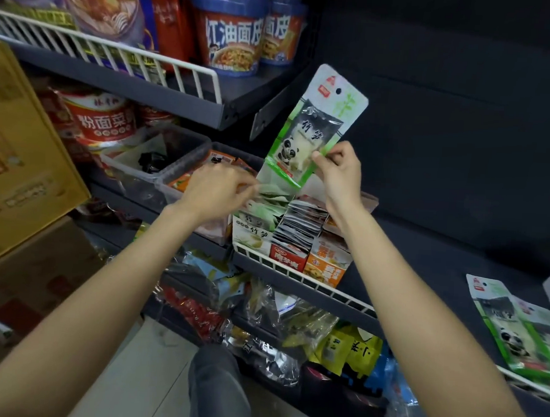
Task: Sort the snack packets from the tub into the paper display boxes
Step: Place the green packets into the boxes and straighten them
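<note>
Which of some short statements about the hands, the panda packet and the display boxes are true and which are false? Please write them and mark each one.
1. The right hand holds up a green panda packet. True.
2. The left hand rests on the yellow carton. False: it reaches over the green display box, apart from the carton.
3. Three paper display boxes stand side by side behind a white wire rail. True: green, then a red display box, then an orange display box.
4. The red box is empty. False: it is packed with small packets.
5. More panda packets lie on the shelf at far right. True.
</note>
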Available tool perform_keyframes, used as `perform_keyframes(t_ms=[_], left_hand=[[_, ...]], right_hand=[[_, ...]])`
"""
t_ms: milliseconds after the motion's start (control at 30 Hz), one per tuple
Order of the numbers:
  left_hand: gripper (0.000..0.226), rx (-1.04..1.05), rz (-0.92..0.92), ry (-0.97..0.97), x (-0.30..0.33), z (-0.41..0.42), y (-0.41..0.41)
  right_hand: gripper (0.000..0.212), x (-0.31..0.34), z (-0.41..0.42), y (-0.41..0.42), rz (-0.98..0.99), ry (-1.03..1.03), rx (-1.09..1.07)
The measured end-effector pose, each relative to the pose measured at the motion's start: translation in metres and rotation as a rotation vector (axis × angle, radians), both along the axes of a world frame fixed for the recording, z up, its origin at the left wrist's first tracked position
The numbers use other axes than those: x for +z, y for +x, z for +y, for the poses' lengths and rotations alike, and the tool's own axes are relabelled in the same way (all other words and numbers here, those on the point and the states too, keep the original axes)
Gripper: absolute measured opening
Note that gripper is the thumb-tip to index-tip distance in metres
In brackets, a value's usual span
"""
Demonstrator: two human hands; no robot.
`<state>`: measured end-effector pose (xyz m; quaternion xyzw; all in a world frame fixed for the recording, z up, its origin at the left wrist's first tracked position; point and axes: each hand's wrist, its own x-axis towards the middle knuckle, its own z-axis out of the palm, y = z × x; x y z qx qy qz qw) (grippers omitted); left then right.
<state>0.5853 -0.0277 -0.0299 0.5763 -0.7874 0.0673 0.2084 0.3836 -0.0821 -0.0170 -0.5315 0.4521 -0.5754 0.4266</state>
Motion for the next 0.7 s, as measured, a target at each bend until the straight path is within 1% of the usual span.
perform_keyframes(t_ms=[67,100,133,200,267,333,367,400,433,500,533,600,633,667,700], left_hand=[[0.048,-0.014,-0.071,0.149,0.005,-0.006,-0.002],[0.053,-0.024,-0.074,0.188,0.004,-0.007,-0.002],[0.056,-0.040,-0.065,0.187,0.002,-0.006,-0.001],[0.065,-0.080,-0.009,0.150,-0.005,0.001,0.003],[0.072,-0.105,0.005,0.162,-0.010,0.011,0.007],[0.078,-0.101,-0.028,0.173,-0.012,0.019,0.011],[0.078,-0.101,-0.043,0.171,-0.013,0.021,0.012],[0.077,-0.106,-0.051,0.163,-0.015,0.023,0.013],[0.075,-0.112,-0.052,0.153,-0.016,0.024,0.014],[0.070,-0.111,-0.034,0.134,-0.017,0.024,0.013],[0.068,-0.111,-0.028,0.118,-0.017,0.024,0.011],[0.065,-0.112,-0.039,0.057,-0.016,0.025,0.006],[0.063,-0.113,-0.047,0.004,-0.015,0.027,0.003],[0.059,-0.114,-0.043,-0.063,-0.014,0.030,-0.001],[0.054,-0.116,-0.027,-0.135,-0.012,0.033,-0.006]], right_hand=[[0.029,-0.005,-0.004,0.012,0.088,-0.044,0.010],[0.031,-0.008,-0.005,0.016,0.125,-0.065,0.011],[0.033,-0.010,-0.007,0.019,0.167,-0.097,0.012],[0.034,-0.016,-0.008,0.020,0.339,-0.158,0.004],[0.028,-0.023,-0.009,0.017,0.540,-0.203,0.032],[0.007,-0.028,-0.010,0.012,0.825,-0.235,0.112],[0.012,-0.028,-0.009,0.010,0.991,-0.251,0.137],[0.022,-0.028,-0.008,0.008,1.118,-0.274,0.154],[0.025,-0.026,-0.006,0.009,1.161,-0.313,0.158],[0.018,-0.027,-0.003,0.011,1.184,-0.414,0.128],[0.017,-0.027,-0.003,0.012,1.236,-0.437,0.110],[0.022,-0.029,-0.006,0.012,1.378,-0.359,0.143],[0.027,-0.027,-0.005,0.009,1.386,-0.301,0.219],[0.034,-0.024,-0.003,0.005,1.323,-0.268,0.307],[0.042,-0.019,0.003,0.000,1.213,-0.258,0.379]])
